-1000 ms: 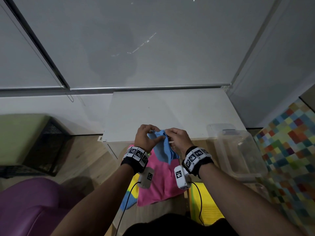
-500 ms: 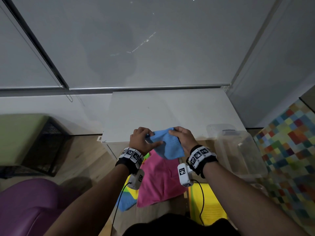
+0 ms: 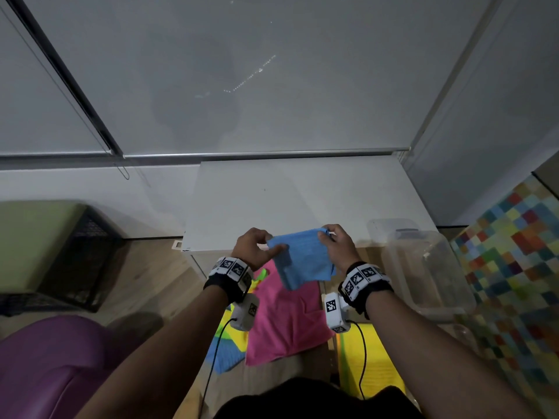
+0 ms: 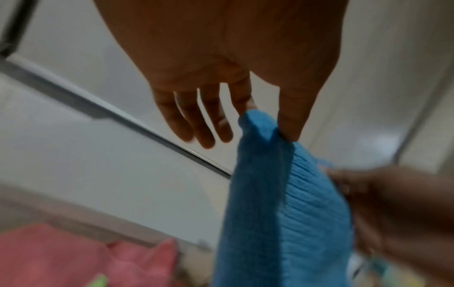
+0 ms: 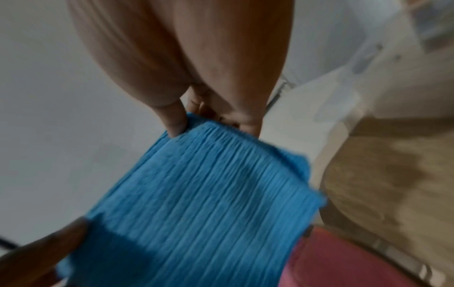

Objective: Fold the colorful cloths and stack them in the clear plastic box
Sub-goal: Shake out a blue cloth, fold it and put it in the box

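A blue ribbed cloth (image 3: 304, 258) hangs in the air in front of the white table (image 3: 302, 201), held by its two top corners. My left hand (image 3: 257, 247) pinches the left corner between thumb and forefinger, its other fingers loose; the cloth (image 4: 275, 203) drops from that pinch. My right hand (image 3: 337, 244) pinches the right corner of the cloth (image 5: 203, 198). Below, a pink cloth (image 3: 287, 322) lies over yellow, green and blue cloths (image 3: 227, 349). The clear plastic box (image 3: 423, 267) stands to the right, nothing visible inside it.
A yellow cloth (image 3: 369, 364) lies by my right forearm. A black crate (image 3: 81, 255) with a green top stands at the left, a purple seat (image 3: 45, 364) at the lower left. A multicoloured checked mat (image 3: 514, 267) covers the floor at the right.
My hands moved apart, spreading the bunched blue cloth out flat between them; it hangs wider and a little higher now.
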The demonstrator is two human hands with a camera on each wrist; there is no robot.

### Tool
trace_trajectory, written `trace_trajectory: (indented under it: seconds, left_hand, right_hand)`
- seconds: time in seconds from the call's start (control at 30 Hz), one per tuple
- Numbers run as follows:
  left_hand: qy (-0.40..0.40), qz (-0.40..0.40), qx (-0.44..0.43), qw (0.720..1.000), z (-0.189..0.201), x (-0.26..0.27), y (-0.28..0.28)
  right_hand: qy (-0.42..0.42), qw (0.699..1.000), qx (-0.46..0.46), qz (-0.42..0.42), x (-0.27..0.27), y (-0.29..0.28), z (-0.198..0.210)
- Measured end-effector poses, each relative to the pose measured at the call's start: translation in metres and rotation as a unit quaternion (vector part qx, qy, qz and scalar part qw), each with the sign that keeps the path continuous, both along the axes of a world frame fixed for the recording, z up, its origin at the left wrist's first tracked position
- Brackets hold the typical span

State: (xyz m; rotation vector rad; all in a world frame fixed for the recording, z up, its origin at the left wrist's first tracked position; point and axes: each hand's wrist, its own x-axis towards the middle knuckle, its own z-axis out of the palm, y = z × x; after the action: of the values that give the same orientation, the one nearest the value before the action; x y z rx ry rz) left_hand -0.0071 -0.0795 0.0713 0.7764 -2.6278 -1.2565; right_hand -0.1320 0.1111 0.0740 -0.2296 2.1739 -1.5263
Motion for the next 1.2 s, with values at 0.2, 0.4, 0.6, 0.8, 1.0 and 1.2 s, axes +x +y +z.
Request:
trace_trajectory:
  seconds: [0.2, 0.4, 0.6, 0.8, 1.0, 1.2]
  left_hand:
    - [0.101, 0.101, 0.349, 0.926, -0.002, 0.001, 0.004]
    - [0.005, 0.065, 0.454, 0.889, -0.012, 0.01, 0.001]
    - [-0.028, 0.072, 0.24, 0.968, -0.032, 0.011, -0.01]
    - [-0.061, 0.054, 0.204, 0.976, -0.046, 0.016, 0.01]
    - [-0.106, 0.019, 0.265, 0.958, -0.072, 0.005, 0.043]
    - [-0.127, -0.074, 0.377, 0.915, -0.053, -0.015, 0.093]
  right_hand:
    - [-0.154, 0.969, -0.193, -0.01, 0.014, -0.014, 0.02]
    - [-0.237, 0.952, -0.19, -0.041, 0.015, -0.017, 0.014]
    - [-0.258, 0.96, -0.024, 0.108, 0.045, -0.007, -0.006]
    - [-0.189, 0.982, 0.002, 0.001, 0.056, -0.008, -0.015]
    - [-0.2, 0.977, 0.065, -0.035, 0.067, 0.038, -0.022]
    - [-0.204, 0.973, 0.098, -0.053, 0.049, 0.105, -0.03]
